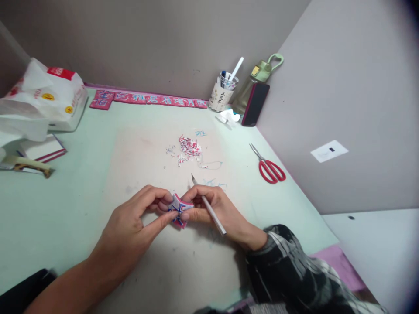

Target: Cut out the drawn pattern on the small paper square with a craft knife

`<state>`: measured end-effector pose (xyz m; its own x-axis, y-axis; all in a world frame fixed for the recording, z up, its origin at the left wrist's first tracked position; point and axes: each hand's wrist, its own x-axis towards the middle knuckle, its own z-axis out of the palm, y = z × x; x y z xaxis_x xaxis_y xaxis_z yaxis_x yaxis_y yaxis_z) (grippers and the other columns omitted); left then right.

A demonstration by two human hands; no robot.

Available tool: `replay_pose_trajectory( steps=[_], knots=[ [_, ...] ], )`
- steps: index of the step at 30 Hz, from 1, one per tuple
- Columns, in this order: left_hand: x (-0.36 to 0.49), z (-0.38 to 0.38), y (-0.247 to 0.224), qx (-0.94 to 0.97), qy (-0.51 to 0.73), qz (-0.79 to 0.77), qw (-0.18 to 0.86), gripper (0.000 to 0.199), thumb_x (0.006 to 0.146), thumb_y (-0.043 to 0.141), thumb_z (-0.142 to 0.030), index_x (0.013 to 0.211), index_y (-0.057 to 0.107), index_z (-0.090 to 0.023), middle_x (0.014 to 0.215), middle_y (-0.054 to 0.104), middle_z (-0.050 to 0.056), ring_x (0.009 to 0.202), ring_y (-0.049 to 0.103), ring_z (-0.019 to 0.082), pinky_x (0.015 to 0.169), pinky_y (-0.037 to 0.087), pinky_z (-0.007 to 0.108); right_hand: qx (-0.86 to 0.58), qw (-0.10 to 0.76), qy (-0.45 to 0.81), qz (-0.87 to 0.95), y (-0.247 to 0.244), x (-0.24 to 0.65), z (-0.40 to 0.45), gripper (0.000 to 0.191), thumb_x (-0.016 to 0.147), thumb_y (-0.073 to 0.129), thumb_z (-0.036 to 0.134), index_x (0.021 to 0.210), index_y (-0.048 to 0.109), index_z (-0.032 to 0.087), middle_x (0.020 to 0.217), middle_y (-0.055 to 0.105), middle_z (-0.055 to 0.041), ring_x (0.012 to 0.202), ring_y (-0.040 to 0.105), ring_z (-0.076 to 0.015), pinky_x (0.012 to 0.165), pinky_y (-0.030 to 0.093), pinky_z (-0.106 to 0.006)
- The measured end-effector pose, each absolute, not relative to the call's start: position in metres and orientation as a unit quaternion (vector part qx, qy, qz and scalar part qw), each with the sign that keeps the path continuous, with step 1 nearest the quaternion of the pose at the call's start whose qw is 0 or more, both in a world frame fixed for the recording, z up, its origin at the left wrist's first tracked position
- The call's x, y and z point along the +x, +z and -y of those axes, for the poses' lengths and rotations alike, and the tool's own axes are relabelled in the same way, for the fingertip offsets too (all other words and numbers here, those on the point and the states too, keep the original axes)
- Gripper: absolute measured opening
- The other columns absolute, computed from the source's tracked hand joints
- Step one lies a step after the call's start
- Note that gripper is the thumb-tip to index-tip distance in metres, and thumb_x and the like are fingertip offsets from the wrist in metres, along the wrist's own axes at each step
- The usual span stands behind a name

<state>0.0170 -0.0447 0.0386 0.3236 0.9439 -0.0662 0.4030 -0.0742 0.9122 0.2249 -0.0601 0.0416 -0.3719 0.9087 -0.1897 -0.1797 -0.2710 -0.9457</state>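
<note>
Between both hands, over the middle of the table, is a small carved piece [178, 205] in pink and white with blue lines, bent at its upper edge. My left hand [137, 218] pinches its left side between thumb and fingers. From the right, my right hand [216, 207] grips the same piece with thumb and forefinger. A silver craft knife [213, 213] also lies in my right hand, its blade pointing up and away to the left. Beyond the hands sits a pile of red and white shavings [190, 147].
A row of pink carved tiles [147, 98] runs along the back wall. Red-handled scissors [268, 165] lie at right. Behind them stand a phone [255, 104], a green bottle [252, 85] and a pen cup [222, 92]. A tissue pack [62, 102] and a banana [28, 165] are at left.
</note>
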Motion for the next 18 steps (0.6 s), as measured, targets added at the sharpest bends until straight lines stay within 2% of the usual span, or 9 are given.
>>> replay_pose_trajectory(
  steps=[7,18],
  knots=[
    [0.016,0.0439,0.04,0.646,0.273,-0.492,0.516,0.02,0.083,0.07,-0.046,0.088,0.064,-0.027,0.08,0.074,-0.002,0.075,0.074,0.021,0.072,0.056,0.032,-0.403,0.377,0.687,0.473,0.0404,0.2268,0.0607,0.035,0.07,0.093,0.038,0.084,0.07,0.017,0.076,0.072,0.0001,0.067,0.064,-0.0124,0.066,0.051,-0.026],
    [0.0122,0.0419,0.0374,0.655,0.267,-0.482,0.517,0.021,0.087,0.067,-0.046,0.095,0.067,-0.027,0.092,0.079,0.002,0.082,0.077,0.022,0.077,0.058,0.031,-0.402,0.387,0.668,0.493,0.0417,0.2239,0.0628,0.03,0.078,0.088,0.038,0.087,0.068,0.017,0.08,0.075,-0.0024,0.073,0.07,-0.015,0.07,0.055,-0.028]
  ],
)
